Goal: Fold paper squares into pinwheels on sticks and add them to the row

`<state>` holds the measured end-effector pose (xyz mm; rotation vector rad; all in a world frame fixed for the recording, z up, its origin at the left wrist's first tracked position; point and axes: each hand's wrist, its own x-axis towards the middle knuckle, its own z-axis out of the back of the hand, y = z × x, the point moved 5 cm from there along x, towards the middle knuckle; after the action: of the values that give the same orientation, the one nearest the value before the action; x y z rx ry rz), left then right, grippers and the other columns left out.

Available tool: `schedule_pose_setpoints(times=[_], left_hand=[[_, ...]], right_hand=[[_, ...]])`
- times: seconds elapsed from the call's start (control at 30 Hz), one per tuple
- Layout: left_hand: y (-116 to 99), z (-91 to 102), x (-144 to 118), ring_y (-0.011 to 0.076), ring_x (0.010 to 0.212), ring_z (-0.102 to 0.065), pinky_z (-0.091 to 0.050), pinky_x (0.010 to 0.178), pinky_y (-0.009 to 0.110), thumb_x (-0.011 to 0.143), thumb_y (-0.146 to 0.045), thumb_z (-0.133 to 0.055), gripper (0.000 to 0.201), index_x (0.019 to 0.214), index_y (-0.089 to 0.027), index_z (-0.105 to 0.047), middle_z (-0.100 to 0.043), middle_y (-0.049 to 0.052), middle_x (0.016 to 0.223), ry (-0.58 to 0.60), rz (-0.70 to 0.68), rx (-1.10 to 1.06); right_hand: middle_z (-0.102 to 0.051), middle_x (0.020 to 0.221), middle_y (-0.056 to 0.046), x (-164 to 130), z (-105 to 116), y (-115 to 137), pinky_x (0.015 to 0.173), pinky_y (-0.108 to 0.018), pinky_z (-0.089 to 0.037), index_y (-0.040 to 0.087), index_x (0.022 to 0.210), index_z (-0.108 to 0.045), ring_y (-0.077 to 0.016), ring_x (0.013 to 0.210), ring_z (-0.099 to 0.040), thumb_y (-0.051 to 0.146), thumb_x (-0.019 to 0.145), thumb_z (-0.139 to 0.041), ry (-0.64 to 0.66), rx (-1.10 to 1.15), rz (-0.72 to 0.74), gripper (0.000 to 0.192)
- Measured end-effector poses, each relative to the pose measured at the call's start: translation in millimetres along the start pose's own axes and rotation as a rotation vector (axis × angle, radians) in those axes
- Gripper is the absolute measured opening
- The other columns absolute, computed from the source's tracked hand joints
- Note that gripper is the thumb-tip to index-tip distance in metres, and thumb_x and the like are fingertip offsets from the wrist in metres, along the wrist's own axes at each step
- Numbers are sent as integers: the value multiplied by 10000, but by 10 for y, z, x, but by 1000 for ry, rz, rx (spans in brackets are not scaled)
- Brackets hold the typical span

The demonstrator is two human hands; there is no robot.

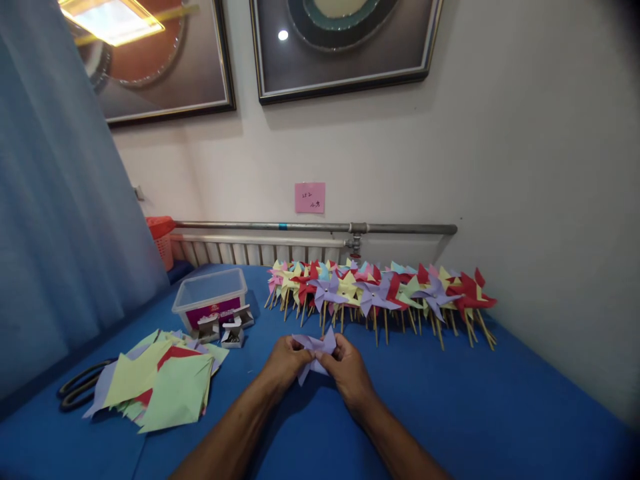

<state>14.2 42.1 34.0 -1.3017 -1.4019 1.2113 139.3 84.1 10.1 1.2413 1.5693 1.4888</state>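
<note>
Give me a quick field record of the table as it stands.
left hand: pinching the purple paper
right hand: pinching the same paper
behind hands: row of finished pinwheels on sticks
left side: pile of paper squares, scissors beside it
by the pile: clear plastic tub, small open boxes
surface: blue table

Nothing reads clearly — pink note (309,197) bears handwriting (too small), box label (209,313) blurred.

A single head-worn camera looks forward and down across the blue desk (500,400) toward the white wall (525,153). The forearms enter from the bottom edge, close to the lens; the framed pictures (340,47) sit at the top.
</note>
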Motion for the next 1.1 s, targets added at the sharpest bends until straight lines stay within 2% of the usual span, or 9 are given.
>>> schedule_pose_setpoints(times=[0.27,0.5,0.7,0.73,0.8,0.87,0.97,1.03,1.1], left_hand=[[-13,8,6,137,581,-559,-417,609,253,545,-276,-745,244,719,-106,-763,-689,54,651,-37,-25,1],[-10,21,5,135,587,-545,-398,598,250,544,-277,-726,226,705,-120,-750,-669,40,634,26,-20,-31],[-14,49,4,128,570,-527,-396,588,255,546,-309,-740,227,684,-131,-708,-641,29,622,12,-41,-15],[-67,114,9,128,564,-526,-402,589,256,563,-337,-745,248,700,-134,-703,-635,26,616,-24,-67,0],[-271,362,26,131,559,-531,-417,597,258,616,-407,-737,291,733,-145,-691,-632,22,613,-162,-157,59],[-603,763,41,142,596,-556,-439,623,264,653,-459,-715,318,755,-161,-673,-668,31,691,-382,-283,154],[-1174,1436,134,177,680,-597,-449,675,275,742,-416,-648,244,789,-179,-682,-666,16,716,-635,-339,473],[-1487,1830,255,192,705,-605,-439,693,279,753,-320,-636,151,731,-178,-683,-660,17,681,-713,-273,736],[-1638,2131,404,194,667,-586,-429,690,285,704,-217,-670,86,635,-166,-666,-621,15,586,-668,-130,877]], right_hand=[[-790,868,-78,-8,-32,43,790,-385,-559,187,966,-724,-283,854,-731,497,617,-890,52,77,-55,495],[-788,868,-71,-30,18,-3,732,-335,-535,164,978,-767,-233,770,-705,444,646,-889,73,86,-122,451],[-782,837,-65,-38,24,-1,770,-373,-543,161,957,-777,-254,778,-703,459,642,-875,40,73,-96,444],[-781,841,-64,-36,18,-7,774,-374,-542,165,952,-777,-252,779,-701,462,641,-872,34,81,-88,440],[-778,854,-60,-37,-4,-39,775,-363,-537,173,964,-775,-241,778,-693,461,654,-860,39,93,-83,432],[-763,822,-50,-44,-29,-92,730,-340,-523,177,954,-769,-222,736,-672,464,664,-847,46,77,-89,416],[-729,746,-34,-63,-80,-157,645,-297,-481,180,864,-752,-197,670,-622,456,644,-847,59,28,-84,365],[-711,717,-28,-80,-138,-165,627,-282,-457,186,795,-730,-190,665,-603,443,641,-842,97,7,-71,321],[-700,719,-22,-102,-198,-144,643,-280,-451,194,782,-715,-187,680,-594,430,657,-821,149,16,-64,287]])
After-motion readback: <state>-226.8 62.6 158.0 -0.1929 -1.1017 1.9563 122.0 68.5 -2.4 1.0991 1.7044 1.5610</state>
